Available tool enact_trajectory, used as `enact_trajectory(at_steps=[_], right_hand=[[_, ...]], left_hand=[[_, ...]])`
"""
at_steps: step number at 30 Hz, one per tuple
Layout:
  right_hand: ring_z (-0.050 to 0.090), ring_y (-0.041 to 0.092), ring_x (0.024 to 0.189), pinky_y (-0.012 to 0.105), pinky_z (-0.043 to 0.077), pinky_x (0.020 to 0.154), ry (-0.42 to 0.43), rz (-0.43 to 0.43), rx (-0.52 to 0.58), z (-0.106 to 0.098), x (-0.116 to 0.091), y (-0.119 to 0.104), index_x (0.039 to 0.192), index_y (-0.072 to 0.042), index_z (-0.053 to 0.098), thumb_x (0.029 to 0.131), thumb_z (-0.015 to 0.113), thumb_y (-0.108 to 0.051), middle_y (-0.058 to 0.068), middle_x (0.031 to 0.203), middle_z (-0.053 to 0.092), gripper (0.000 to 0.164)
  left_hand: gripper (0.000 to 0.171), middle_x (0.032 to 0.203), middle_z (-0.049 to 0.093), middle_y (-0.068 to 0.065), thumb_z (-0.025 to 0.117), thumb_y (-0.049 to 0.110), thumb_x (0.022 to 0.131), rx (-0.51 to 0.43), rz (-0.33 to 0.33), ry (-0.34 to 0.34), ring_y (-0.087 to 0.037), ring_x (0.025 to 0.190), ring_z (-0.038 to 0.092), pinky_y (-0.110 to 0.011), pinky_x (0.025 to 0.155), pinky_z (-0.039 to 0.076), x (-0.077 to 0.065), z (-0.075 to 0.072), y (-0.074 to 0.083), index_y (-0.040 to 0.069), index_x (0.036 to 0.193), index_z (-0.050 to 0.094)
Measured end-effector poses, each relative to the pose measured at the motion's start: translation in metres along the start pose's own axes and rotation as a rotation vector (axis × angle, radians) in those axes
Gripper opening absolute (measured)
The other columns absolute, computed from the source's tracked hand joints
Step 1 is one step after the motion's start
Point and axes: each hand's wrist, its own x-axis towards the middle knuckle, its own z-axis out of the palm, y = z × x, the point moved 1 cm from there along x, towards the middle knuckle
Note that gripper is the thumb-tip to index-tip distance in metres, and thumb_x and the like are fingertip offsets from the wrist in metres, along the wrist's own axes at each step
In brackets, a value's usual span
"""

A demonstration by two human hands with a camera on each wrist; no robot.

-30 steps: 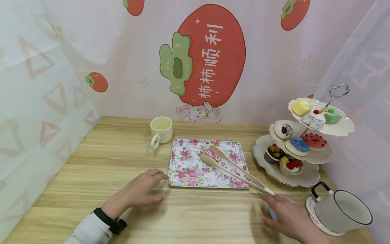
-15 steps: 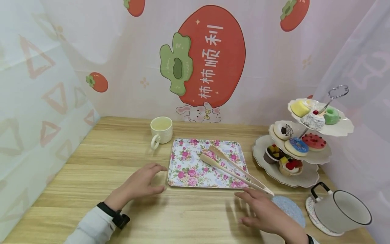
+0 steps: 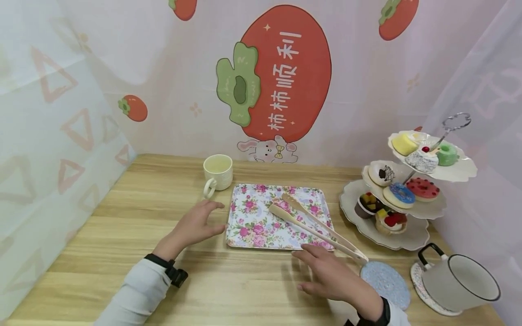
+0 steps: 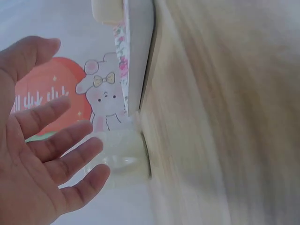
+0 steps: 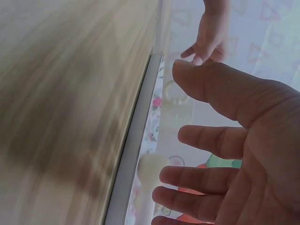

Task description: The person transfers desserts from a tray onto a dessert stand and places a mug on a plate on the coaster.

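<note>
My left hand [image 3: 195, 226] hovers by the left edge of a floral tray [image 3: 254, 217], fingers spread and holding nothing. Just beyond its fingertips stands a cream mug [image 3: 219, 172], handle toward me. My right hand [image 3: 328, 274] is at the tray's front right edge, its fingers relaxed with nothing in them. Across the tray lie wooden tongs [image 3: 314, 230], their joined end sticking out past the front right corner. In the left wrist view, the open palm [image 4: 28, 164] faces the tray's side [image 4: 140, 56]. The right wrist view shows bare fingers [image 5: 206, 180] beside the tray rim [image 5: 131, 150].
A three-tier stand [image 3: 412, 240] with cakes, donuts and tarts rises at the right. In front of it are a blue round coaster [image 3: 385, 283] and a grey mug [image 3: 458, 283] with black handle on a speckled coaster [image 3: 418, 280]. A printed curtain [image 3: 175, 68] hangs behind.
My right hand has moved left from the blue coaster, uncovering it, to the tray's front edge. The left hand has moved forward and slightly right, toward the cream mug. Tray and tongs stay put.
</note>
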Motion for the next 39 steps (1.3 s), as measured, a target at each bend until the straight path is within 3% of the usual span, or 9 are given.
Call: enact_trajectory(at_steps=[6, 11, 22, 25, 30, 33, 36, 39], right_hand=[[0.049, 0.035, 0.113, 0.050, 0.042, 0.089, 0.002, -0.031, -0.012, 0.004, 0.018, -0.004, 0.128, -0.008, 0.053, 0.076, 0.075, -0.033, 0.022, 0.125, 0.050, 0.062], [0.050, 0.034, 0.112, 0.049, 0.042, 0.090, 0.026, -0.061, -0.014, 0.006, 0.031, -0.007, 0.127, -0.008, 0.054, 0.075, 0.076, -0.035, 0.021, 0.125, 0.051, 0.062], [0.048, 0.031, 0.116, 0.046, 0.041, 0.093, -0.002, -0.072, 0.004, 0.005, 0.049, -0.018, 0.129, -0.009, 0.052, 0.079, 0.072, -0.036, 0.019, 0.130, 0.048, 0.060], [0.047, 0.032, 0.117, 0.045, 0.041, 0.093, -0.016, -0.062, 0.014, 0.005, 0.051, -0.022, 0.129, -0.009, 0.052, 0.079, 0.072, -0.036, 0.020, 0.131, 0.047, 0.060], [0.048, 0.031, 0.117, 0.045, 0.041, 0.094, -0.045, -0.051, 0.028, 0.006, 0.054, -0.025, 0.129, -0.010, 0.052, 0.079, 0.072, -0.034, 0.020, 0.131, 0.047, 0.059], [0.048, 0.031, 0.117, 0.045, 0.041, 0.093, -0.064, -0.046, 0.043, 0.008, 0.055, -0.027, 0.129, -0.010, 0.052, 0.081, 0.071, -0.034, 0.020, 0.132, 0.047, 0.057], [0.048, 0.032, 0.117, 0.045, 0.041, 0.093, -0.073, -0.046, 0.048, 0.009, 0.057, -0.027, 0.129, -0.010, 0.052, 0.081, 0.071, -0.034, 0.020, 0.132, 0.047, 0.057], [0.048, 0.032, 0.116, 0.045, 0.042, 0.093, -0.076, -0.051, 0.042, 0.011, 0.056, -0.027, 0.129, -0.010, 0.052, 0.081, 0.071, -0.034, 0.020, 0.132, 0.047, 0.056]], left_hand=[[0.048, 0.112, 0.058, -0.019, 0.074, 0.023, 0.076, -0.006, -0.078, 0.118, -0.036, 0.101, 0.055, -0.051, 0.081, 0.045, 0.014, -0.001, -0.006, 0.000, 0.116, 0.059], [0.047, 0.109, 0.058, -0.022, 0.072, 0.026, 0.077, -0.015, -0.143, 0.176, -0.037, 0.098, 0.055, -0.051, 0.079, 0.045, 0.026, -0.004, -0.010, -0.001, 0.113, 0.060], [0.038, 0.093, 0.059, -0.019, 0.066, 0.022, 0.079, -0.029, -0.318, 0.350, -0.029, 0.078, 0.052, -0.040, 0.063, 0.042, 0.053, -0.011, -0.028, -0.003, 0.108, 0.060], [0.036, 0.094, 0.060, -0.019, 0.062, 0.022, 0.083, -0.058, -0.388, 0.352, -0.031, 0.083, 0.054, -0.042, 0.067, 0.043, 0.057, -0.012, -0.031, -0.003, 0.109, 0.061], [0.033, 0.095, 0.061, -0.016, 0.052, 0.029, 0.091, -0.071, -0.515, 0.300, -0.030, 0.084, 0.056, -0.041, 0.069, 0.044, 0.063, -0.007, -0.040, 0.001, 0.104, 0.063], [0.034, 0.083, 0.058, -0.013, 0.049, 0.035, 0.093, -0.071, -0.530, 0.283, -0.028, 0.074, 0.053, -0.038, 0.063, 0.040, 0.066, -0.002, -0.047, 0.003, 0.085, 0.061], [0.038, 0.069, 0.050, -0.010, 0.047, 0.036, 0.094, -0.119, -0.528, 0.280, -0.027, 0.064, 0.047, -0.034, 0.057, 0.035, 0.067, 0.003, -0.050, 0.006, 0.070, 0.050], [0.041, 0.063, 0.045, -0.007, 0.043, 0.038, 0.095, -0.208, -0.557, 0.277, -0.024, 0.060, 0.044, -0.033, 0.054, 0.034, 0.067, 0.007, -0.051, 0.006, 0.069, 0.048]])
